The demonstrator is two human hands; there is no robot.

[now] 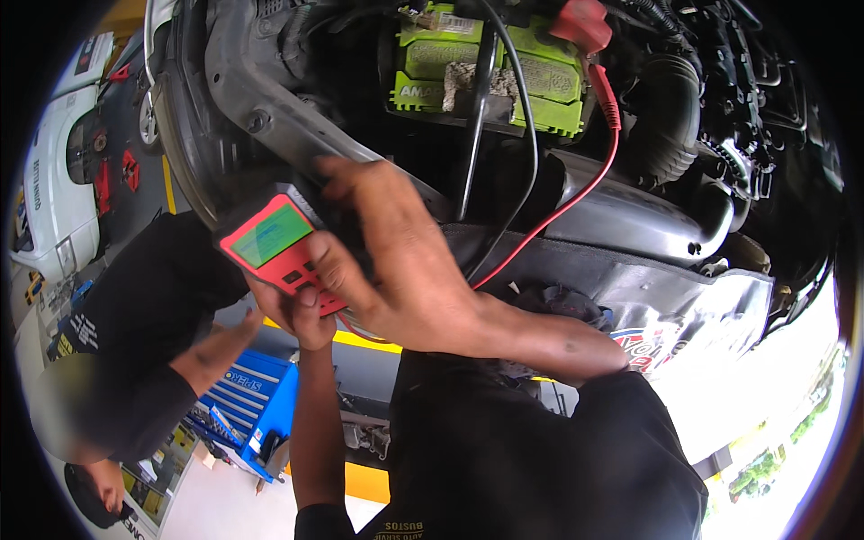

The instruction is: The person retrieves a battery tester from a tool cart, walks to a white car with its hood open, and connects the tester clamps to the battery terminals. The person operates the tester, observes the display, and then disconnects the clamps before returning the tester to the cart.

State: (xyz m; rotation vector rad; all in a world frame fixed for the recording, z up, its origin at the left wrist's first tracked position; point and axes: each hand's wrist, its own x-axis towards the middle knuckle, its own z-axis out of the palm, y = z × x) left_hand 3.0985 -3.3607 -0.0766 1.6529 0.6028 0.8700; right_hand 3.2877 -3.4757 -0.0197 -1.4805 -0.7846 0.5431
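Observation:
My left hand (pixel 304 317) holds a red and black handheld battery tester (pixel 290 232) from below, its thumb at the lower front. The tester's screen glows green above several dark buttons. Over its right side reaches my right hand (pixel 409 256), thumb stretched close to the buttons and fingers apart, slightly blurred. Whether the thumb touches a button, I cannot tell. A red lead (pixel 576 200) runs up to a red clamp (pixel 585 27) at the right end of a lime-green car battery (pixel 490 67). A black lead (pixel 533 153) passes in front of the battery; its far end is out of view.
Around the battery lies an engine bay with a ribbed air hose (pixel 673 112) at right. A dark fender cover (pixel 630 270) hangs over the car's edge. At left, another person in black (pixel 148 306) stands near a blue tool cart (pixel 247 396); a white vehicle (pixel 58 180) is behind.

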